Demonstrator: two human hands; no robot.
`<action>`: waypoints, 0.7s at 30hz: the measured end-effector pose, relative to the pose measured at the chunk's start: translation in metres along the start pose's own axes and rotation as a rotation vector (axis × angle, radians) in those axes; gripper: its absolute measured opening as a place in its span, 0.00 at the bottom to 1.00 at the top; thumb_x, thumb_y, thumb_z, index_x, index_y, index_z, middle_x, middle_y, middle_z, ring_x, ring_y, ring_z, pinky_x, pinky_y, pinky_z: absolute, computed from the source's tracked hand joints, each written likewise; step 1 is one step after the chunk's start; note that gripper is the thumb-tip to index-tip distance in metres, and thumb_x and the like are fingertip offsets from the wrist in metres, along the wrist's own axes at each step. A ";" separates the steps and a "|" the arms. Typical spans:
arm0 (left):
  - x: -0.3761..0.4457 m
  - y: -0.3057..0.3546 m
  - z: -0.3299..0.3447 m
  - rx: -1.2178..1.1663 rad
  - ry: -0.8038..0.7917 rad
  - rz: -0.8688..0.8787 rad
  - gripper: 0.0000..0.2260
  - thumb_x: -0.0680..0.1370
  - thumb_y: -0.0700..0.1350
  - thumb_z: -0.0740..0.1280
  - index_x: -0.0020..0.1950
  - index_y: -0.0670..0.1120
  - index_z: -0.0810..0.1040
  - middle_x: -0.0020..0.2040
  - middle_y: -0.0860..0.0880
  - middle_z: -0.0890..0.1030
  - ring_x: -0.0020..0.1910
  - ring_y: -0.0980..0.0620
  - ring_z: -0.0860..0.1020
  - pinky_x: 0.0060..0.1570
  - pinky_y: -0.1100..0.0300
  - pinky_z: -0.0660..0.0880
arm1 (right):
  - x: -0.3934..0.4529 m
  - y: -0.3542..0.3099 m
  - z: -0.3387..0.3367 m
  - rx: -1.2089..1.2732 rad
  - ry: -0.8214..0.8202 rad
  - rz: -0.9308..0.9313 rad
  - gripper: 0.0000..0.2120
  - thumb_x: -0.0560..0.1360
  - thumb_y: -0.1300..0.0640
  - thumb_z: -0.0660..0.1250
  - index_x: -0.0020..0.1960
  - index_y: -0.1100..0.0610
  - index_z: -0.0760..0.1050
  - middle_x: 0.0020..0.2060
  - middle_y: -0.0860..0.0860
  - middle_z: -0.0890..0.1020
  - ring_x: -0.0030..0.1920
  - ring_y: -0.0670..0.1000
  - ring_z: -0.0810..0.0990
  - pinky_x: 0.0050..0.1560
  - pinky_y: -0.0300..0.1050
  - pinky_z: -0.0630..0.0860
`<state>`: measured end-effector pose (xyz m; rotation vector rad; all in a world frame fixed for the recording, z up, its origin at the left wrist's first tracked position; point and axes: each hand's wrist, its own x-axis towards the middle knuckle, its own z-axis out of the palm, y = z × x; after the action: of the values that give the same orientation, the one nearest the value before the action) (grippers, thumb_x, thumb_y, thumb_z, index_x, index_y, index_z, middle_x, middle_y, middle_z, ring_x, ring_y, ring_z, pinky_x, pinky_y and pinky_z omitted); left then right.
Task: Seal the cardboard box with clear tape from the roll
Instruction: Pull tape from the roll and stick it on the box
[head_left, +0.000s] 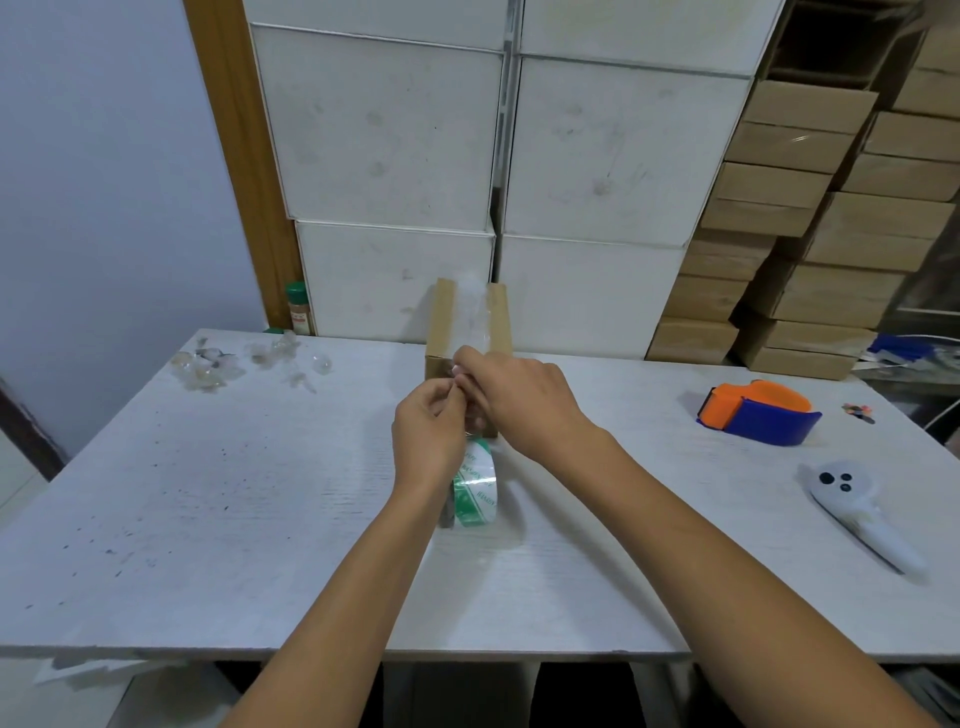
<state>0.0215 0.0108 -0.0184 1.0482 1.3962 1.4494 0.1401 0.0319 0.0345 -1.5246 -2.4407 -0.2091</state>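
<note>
A narrow brown cardboard box (441, 332) stands at the middle of the white table (208, 493), with a strip of clear tape (477, 312) running along its top. A roll of clear tape with green print (475, 493) stands on edge just in front of the box, partly behind my left wrist. My left hand (428, 441) and my right hand (514, 400) meet at the near end of the box, fingertips pinched together on the tape there. The exact point of contact is hidden by my fingers.
An orange and blue tape dispenser (758, 418) lies at the right, with a white handheld controller (857, 509) nearer to me. Crumpled tape scraps (244, 361) lie at the far left. Stacked white cartons (498, 156) and brown boxes (779, 234) rise behind the table.
</note>
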 end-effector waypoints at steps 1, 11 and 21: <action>0.000 0.000 0.000 0.002 0.006 0.001 0.12 0.84 0.48 0.67 0.44 0.49 0.87 0.39 0.48 0.90 0.42 0.43 0.90 0.53 0.37 0.85 | 0.000 0.000 0.000 -0.022 -0.003 -0.010 0.14 0.89 0.46 0.52 0.63 0.52 0.71 0.49 0.52 0.83 0.45 0.61 0.83 0.41 0.52 0.76; -0.001 -0.003 -0.001 0.014 0.011 0.040 0.10 0.83 0.48 0.68 0.46 0.52 0.88 0.41 0.49 0.90 0.42 0.45 0.90 0.53 0.39 0.85 | -0.008 0.002 0.001 -0.045 0.034 -0.025 0.08 0.88 0.49 0.58 0.60 0.53 0.70 0.46 0.52 0.82 0.43 0.62 0.82 0.36 0.50 0.70; -0.008 0.002 -0.002 -0.043 0.049 0.041 0.07 0.84 0.44 0.69 0.49 0.49 0.85 0.40 0.48 0.90 0.38 0.50 0.88 0.50 0.49 0.85 | -0.030 0.027 0.015 -0.061 0.017 0.035 0.12 0.89 0.47 0.55 0.61 0.54 0.72 0.49 0.52 0.84 0.45 0.60 0.83 0.38 0.52 0.74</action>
<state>0.0221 0.0031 -0.0165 1.0254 1.3786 1.5372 0.1748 0.0214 0.0112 -1.5831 -2.4140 -0.2913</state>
